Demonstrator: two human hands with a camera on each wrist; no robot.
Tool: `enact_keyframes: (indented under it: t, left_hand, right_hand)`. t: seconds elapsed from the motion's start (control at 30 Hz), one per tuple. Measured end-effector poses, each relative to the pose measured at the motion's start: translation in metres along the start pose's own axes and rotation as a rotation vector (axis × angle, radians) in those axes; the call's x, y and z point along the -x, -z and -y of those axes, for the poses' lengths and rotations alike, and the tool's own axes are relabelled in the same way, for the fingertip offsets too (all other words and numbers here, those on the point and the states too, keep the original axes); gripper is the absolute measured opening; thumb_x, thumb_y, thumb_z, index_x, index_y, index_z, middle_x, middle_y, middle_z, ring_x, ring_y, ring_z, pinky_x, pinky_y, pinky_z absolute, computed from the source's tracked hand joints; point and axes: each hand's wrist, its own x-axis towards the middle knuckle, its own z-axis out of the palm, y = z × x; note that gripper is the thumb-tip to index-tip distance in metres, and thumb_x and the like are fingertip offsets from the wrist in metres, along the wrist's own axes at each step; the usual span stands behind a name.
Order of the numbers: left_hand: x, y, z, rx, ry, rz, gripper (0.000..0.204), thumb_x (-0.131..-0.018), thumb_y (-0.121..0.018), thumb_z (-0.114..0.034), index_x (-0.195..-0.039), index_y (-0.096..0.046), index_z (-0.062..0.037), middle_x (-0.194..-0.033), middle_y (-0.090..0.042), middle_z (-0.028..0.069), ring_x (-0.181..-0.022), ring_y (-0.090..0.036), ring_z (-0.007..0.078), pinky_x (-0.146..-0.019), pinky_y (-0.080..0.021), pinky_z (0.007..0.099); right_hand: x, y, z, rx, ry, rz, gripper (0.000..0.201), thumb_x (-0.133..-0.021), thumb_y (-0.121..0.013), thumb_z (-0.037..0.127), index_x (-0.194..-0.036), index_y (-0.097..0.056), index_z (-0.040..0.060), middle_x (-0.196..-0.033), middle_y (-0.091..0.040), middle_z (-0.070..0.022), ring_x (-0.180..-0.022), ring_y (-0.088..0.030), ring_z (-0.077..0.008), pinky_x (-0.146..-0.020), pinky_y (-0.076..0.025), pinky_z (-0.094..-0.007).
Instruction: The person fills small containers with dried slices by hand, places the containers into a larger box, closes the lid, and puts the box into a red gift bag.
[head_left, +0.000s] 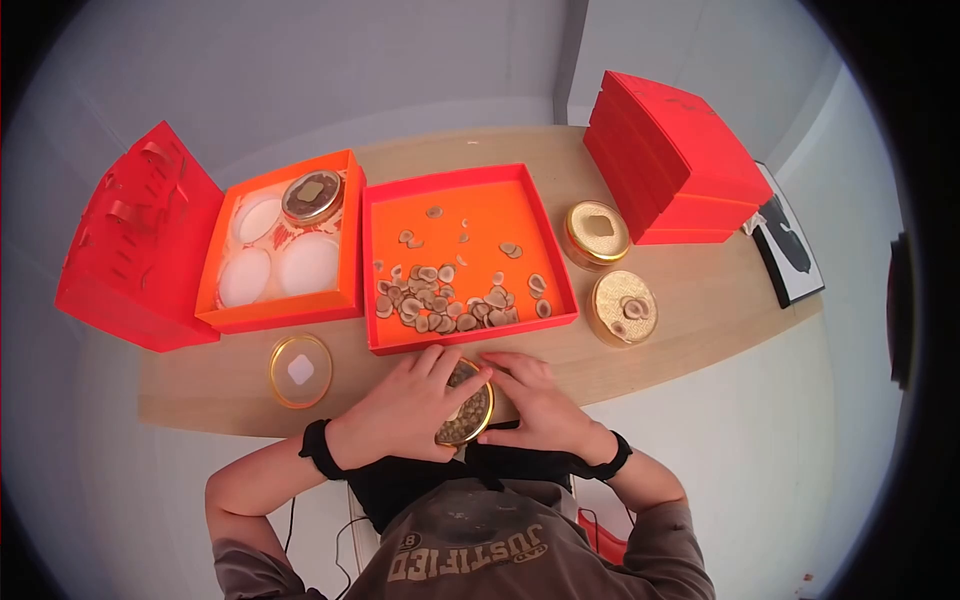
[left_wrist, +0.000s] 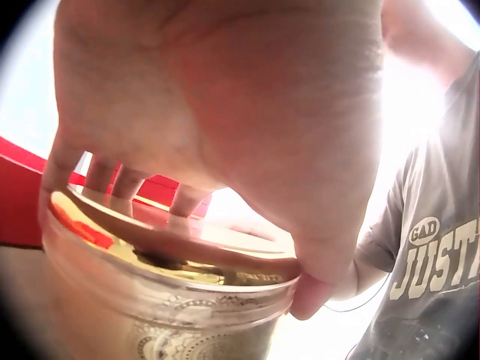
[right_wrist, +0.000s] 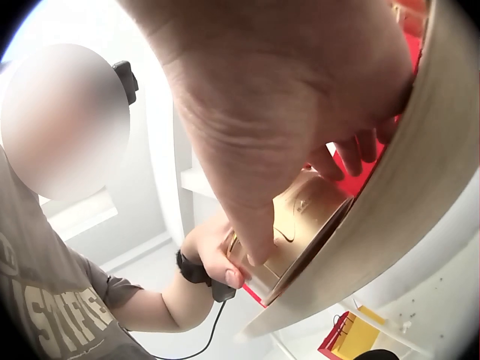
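Note:
A round gold-rimmed tin with small brownish pieces showing inside stands at the table's near edge, in front of the body. My left hand spans its top from the left, fingers over the far rim and thumb down the near side. The left wrist view shows the tin's embossed metal side under that palm. From the right, my right hand holds the tin's side, its fingers at the far edge and its thumb on the near side. Beyond the hands, brown round slices lie scattered in a shallow orange-red box.
A gold-rimmed clear lid lies left. Behind it an orange box holds a tin beside white round inserts, next to a red bag. Two gold tins and stacked red boxes stand right.

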Motion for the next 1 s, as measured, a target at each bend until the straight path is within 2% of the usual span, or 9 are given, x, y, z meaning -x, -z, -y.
enact_keyframes:
  t: [0.47, 0.6, 0.67, 0.73, 0.8, 0.83, 0.9, 0.93, 1.0]
  left_hand:
    - [0.008, 0.008, 0.006, 0.122, 0.065, -0.058, 0.103, -0.066, -0.088, -0.039, -0.152, -0.041, -0.0078, -0.141, -0.041, 0.0239, -0.131, -0.044, 0.0444, -0.107, -0.044, 0.052]
    - [0.028, 0.018, 0.017, 0.25, 0.112, -0.119, 0.106, -0.067, -0.088, -0.04, -0.154, -0.036, -0.0099, -0.145, -0.039, 0.022, -0.136, -0.042, 0.0421, -0.107, -0.045, 0.0505]
    - [0.043, 0.02, 0.026, 0.417, 0.255, -0.231, 0.113, -0.066, -0.09, -0.042, -0.157, -0.03, -0.0103, -0.152, -0.033, 0.022, -0.142, -0.039, 0.0411, -0.11, -0.043, 0.0498]
    - [0.058, 0.013, 0.041, 0.385, 0.25, -0.293, 0.118, -0.067, -0.09, -0.049, -0.158, -0.026, -0.0115, -0.157, -0.03, 0.0217, -0.146, -0.037, 0.0384, -0.111, -0.043, 0.0497]
    - [0.07, -0.013, 0.051, 0.989, 0.253, -0.707, 0.121, -0.069, -0.088, -0.057, -0.161, -0.021, -0.0159, -0.159, -0.03, 0.02, -0.146, -0.038, 0.0371, -0.111, -0.042, 0.0512]
    - [0.075, -0.022, 0.049, 0.991, 0.256, -0.713, 0.121, -0.069, -0.088, -0.057, -0.161, -0.021, -0.0159, -0.159, -0.03, 0.02, -0.146, -0.038, 0.0371, -0.111, -0.042, 0.0512]
    - [0.081, -0.036, 0.04, 1.432, 0.326, -0.965, 0.119, -0.075, -0.075, -0.072, -0.164, -0.014, -0.0209, -0.161, -0.029, 0.0192, -0.145, -0.038, 0.0376, -0.11, -0.042, 0.0543]
    - [0.082, -0.045, 0.036, 1.436, 0.326, -0.971, 0.119, -0.075, -0.075, -0.072, -0.164, -0.014, -0.0209, -0.161, -0.029, 0.0192, -0.145, -0.038, 0.0376, -0.11, -0.042, 0.0543]
    - [0.079, -0.065, 0.026, 1.585, 0.325, -1.231, 0.116, -0.078, -0.061, -0.082, -0.164, -0.01, -0.0232, -0.162, -0.027, 0.0205, -0.144, -0.038, 0.0383, -0.109, -0.042, 0.0556]
  right_hand:
    - [-0.003, -0.009, -0.001, 0.002, -0.04, -0.041, 0.089, -0.073, -0.087, 0.042, -0.142, -0.05, -0.0012, -0.145, -0.049, -0.0172, -0.136, -0.044, -0.0359, -0.113, -0.033, -0.0474]
    - [-0.004, -0.011, 0.001, 0.03, -0.039, -0.074, 0.086, -0.075, -0.086, 0.04, -0.141, -0.051, -0.0021, -0.143, -0.05, -0.0172, -0.134, -0.046, -0.0357, -0.111, -0.035, -0.0461]
    - [-0.004, -0.01, 0.002, 0.025, -0.044, -0.067, 0.084, -0.076, -0.086, 0.038, -0.141, -0.051, -0.0026, -0.144, -0.05, -0.0173, -0.134, -0.046, -0.036, -0.111, -0.035, -0.0463]
    - [-0.003, -0.009, 0.0, 0.011, -0.059, -0.04, 0.084, -0.078, -0.085, 0.034, -0.145, -0.049, -0.0005, -0.147, -0.047, -0.0174, -0.136, -0.044, -0.0359, -0.112, -0.036, -0.0465]
    - [-0.004, -0.004, 0.006, -0.026, -0.073, -0.037, 0.077, -0.081, -0.084, 0.03, -0.143, -0.051, -0.0003, -0.144, -0.049, -0.0178, -0.134, -0.046, -0.0365, -0.111, -0.038, -0.0463]
    - [-0.006, 0.002, 0.009, -0.061, -0.089, -0.037, 0.07, -0.083, -0.082, 0.027, -0.141, -0.053, 0.0, -0.142, -0.052, -0.0182, -0.132, -0.048, -0.0372, -0.109, -0.04, -0.046]
    - [-0.006, 0.026, 0.01, -0.07, -0.052, -0.005, 0.062, -0.086, -0.079, 0.023, -0.138, -0.055, 0.0001, -0.136, -0.055, -0.0181, -0.128, -0.051, -0.0369, -0.108, -0.041, -0.0456]
    - [-0.009, 0.037, 0.012, -0.081, -0.022, 0.019, 0.054, -0.088, -0.076, 0.019, -0.135, -0.057, 0.0001, -0.131, -0.059, -0.018, -0.124, -0.054, -0.0367, -0.107, -0.043, -0.0453]
    - [-0.027, 0.055, 0.015, -0.067, -0.048, -0.015, 0.048, -0.09, -0.073, 0.018, -0.133, -0.058, 0.0017, -0.128, -0.061, -0.0174, -0.121, -0.056, -0.0372, -0.105, -0.044, -0.0454]
